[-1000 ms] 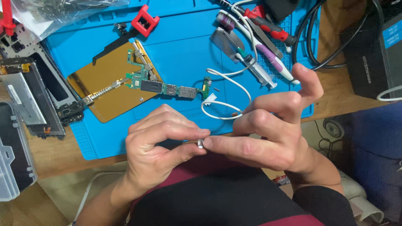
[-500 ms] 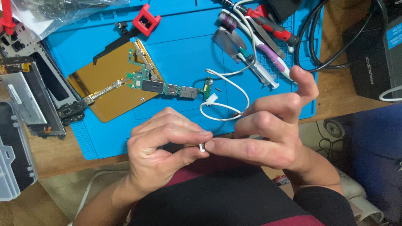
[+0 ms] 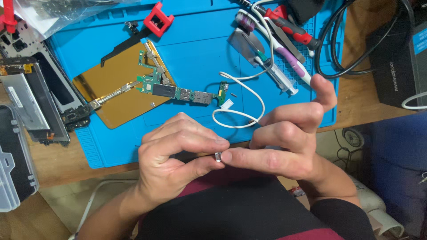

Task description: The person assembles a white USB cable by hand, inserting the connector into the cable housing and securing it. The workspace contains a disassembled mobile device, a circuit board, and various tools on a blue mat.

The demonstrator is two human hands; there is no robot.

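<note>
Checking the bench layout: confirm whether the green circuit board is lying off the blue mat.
No, the green circuit board lies on the blue mat.

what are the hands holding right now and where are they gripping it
A tiny silvery metal part, pinched at its ends between left hand and right hand fingertips.

Light is bright and even, falling from above, so the blue mat (image 3: pixel 195 53) shows saturated colour with only thin, soft shadows under the white cable (image 3: pixel 249 100) lying on it. The gold plate (image 3: pixel 120 95) at the mat's left side gives a mild sheen (no harsh glare). Focus is sharp on the mat; the left hand (image 3: pixel 178 160) and right hand (image 3: pixel 284 142) just below it look slightly softer. Straight edges bend a little toward the corners.
</note>
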